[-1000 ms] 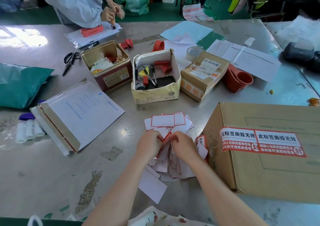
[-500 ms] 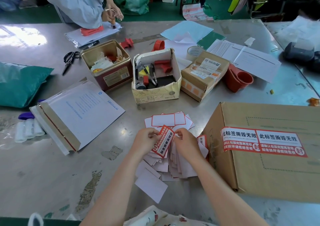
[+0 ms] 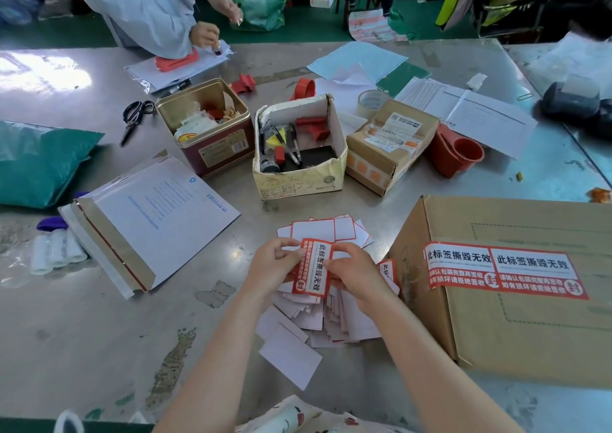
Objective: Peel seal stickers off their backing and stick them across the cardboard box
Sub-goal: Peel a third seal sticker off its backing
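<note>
Seal sticker (image 3: 313,268) at frame centre, upright over backing pile (image 3: 331,320); your left hand (image 3: 271,263) and right hand (image 3: 354,275) pinch its edges; cardboard box (image 3: 516,340) at right.

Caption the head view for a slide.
Both hands, left hand and right hand, hold a red seal sticker above spent backings, beside the cardboard box.

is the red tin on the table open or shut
Open. The red tin has no lid on it, and you can see papers and small items piled inside.
</note>
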The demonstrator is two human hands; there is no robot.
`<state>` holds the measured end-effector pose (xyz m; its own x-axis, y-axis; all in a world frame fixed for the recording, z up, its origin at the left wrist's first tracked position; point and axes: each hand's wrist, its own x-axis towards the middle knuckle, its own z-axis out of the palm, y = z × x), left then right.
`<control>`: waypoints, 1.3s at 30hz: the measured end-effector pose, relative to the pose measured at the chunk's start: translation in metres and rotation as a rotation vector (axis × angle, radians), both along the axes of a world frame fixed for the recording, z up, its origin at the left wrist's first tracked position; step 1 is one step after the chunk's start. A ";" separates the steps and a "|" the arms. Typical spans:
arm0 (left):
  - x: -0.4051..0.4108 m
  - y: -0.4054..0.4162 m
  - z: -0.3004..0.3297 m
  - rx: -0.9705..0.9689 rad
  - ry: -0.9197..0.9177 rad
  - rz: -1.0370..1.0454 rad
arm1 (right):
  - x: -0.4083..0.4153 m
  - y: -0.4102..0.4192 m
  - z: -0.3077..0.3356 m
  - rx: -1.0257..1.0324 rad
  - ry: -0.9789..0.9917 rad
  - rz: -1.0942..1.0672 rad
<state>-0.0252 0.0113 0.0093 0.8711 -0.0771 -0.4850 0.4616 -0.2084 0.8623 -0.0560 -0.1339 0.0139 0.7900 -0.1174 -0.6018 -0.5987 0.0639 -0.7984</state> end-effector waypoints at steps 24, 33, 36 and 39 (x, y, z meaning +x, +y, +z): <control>0.011 0.000 0.020 0.085 -0.092 -0.007 | 0.008 -0.004 0.007 0.144 -0.054 -0.381; 0.012 0.006 0.021 0.179 -0.161 -0.119 | 0.002 -0.004 0.006 0.118 -0.048 -0.375; 0.011 0.009 0.021 0.193 -0.165 -0.187 | 0.003 -0.004 0.006 0.112 -0.056 -0.396; 0.011 0.013 0.018 0.181 -0.120 -0.247 | 0.004 -0.004 0.006 0.112 -0.074 -0.410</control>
